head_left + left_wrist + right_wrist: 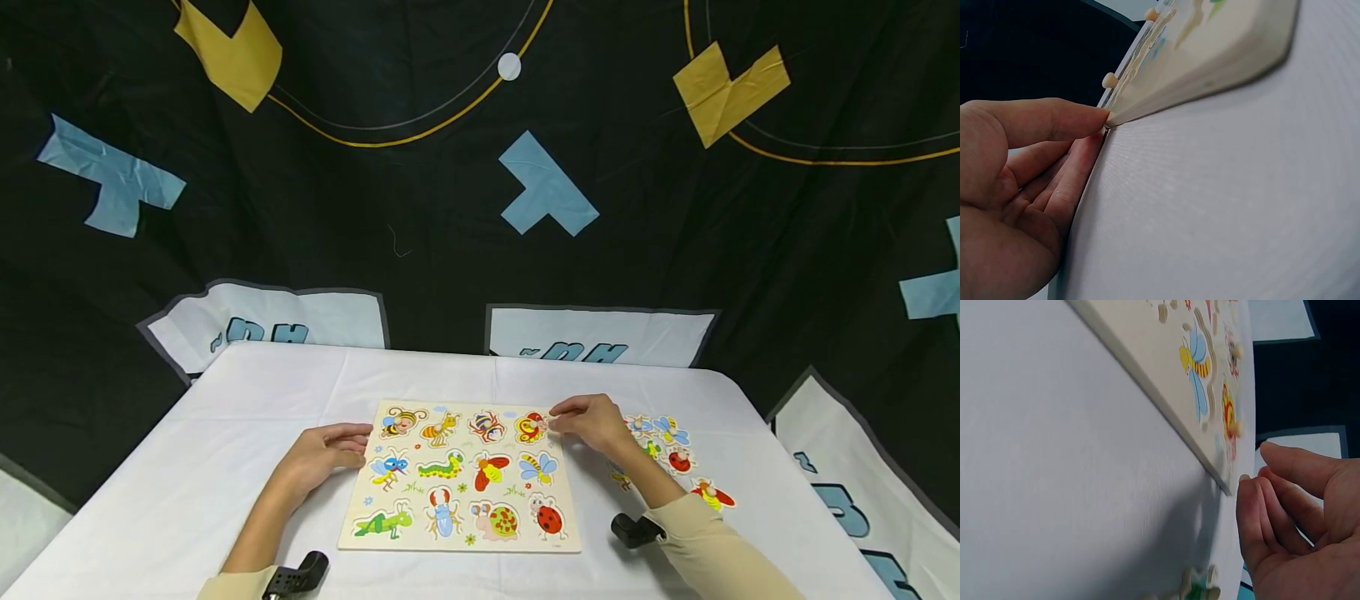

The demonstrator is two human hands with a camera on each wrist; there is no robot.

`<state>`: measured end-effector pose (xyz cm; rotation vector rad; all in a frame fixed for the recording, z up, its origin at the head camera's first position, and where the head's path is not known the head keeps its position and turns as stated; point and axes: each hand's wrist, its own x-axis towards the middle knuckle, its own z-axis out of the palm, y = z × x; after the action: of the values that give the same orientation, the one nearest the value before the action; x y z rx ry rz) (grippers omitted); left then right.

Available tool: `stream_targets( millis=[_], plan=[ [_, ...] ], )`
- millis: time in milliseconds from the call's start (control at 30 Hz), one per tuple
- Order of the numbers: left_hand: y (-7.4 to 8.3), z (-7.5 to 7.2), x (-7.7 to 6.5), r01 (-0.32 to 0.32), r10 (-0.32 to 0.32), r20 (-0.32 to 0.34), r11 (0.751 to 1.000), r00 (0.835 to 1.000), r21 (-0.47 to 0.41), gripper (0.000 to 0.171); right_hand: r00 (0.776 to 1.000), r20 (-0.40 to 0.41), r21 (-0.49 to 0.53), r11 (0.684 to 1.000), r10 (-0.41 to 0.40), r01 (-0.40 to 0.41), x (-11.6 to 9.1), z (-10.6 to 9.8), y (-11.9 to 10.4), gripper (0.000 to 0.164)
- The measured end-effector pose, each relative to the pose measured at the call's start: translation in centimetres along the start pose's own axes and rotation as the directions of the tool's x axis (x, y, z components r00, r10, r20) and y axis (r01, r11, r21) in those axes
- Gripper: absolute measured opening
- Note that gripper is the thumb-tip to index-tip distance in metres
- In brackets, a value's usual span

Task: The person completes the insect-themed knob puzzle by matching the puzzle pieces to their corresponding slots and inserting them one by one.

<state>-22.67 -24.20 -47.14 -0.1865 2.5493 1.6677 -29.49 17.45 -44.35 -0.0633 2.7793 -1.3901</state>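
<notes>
A wooden insect puzzle board lies on the white cloth, its recesses showing printed or fitted insects, several with small knobs. My left hand is at the board's left edge; thumb and fingertips rest against it, and the left wrist view shows the thumb touching the board's side. Beside the upper right corner hovers my right hand, nearest a red and yellow butterfly piece. In the right wrist view a gap separates its thumb and fingers, with nothing visible between them.
Several loose insect pieces, among them a ladybird and a red-winged bug, lie right of the board, partly behind the right forearm. A black cloth with taped shapes hangs behind the white table.
</notes>
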Motion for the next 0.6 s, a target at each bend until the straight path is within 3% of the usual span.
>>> stream_targets(
  millis=[233, 600],
  plan=[
    [0.0, 0.0, 0.2, -0.011, 0.011, 0.008, 1.0, 1.0, 0.004, 0.06, 0.999, 0.024, -0.046, 0.999, 0.027, -0.026, -0.8, -1.9, 0.7, 0.021],
    [0.2, -0.1, 0.0, 0.004, -0.004, 0.006, 1.0, 1.0, 0.015, 0.06, 0.998, 0.028, -0.035, 0.998, 0.058, -0.057, -1.4, -3.9, 1.4, 0.023]
  ],
)
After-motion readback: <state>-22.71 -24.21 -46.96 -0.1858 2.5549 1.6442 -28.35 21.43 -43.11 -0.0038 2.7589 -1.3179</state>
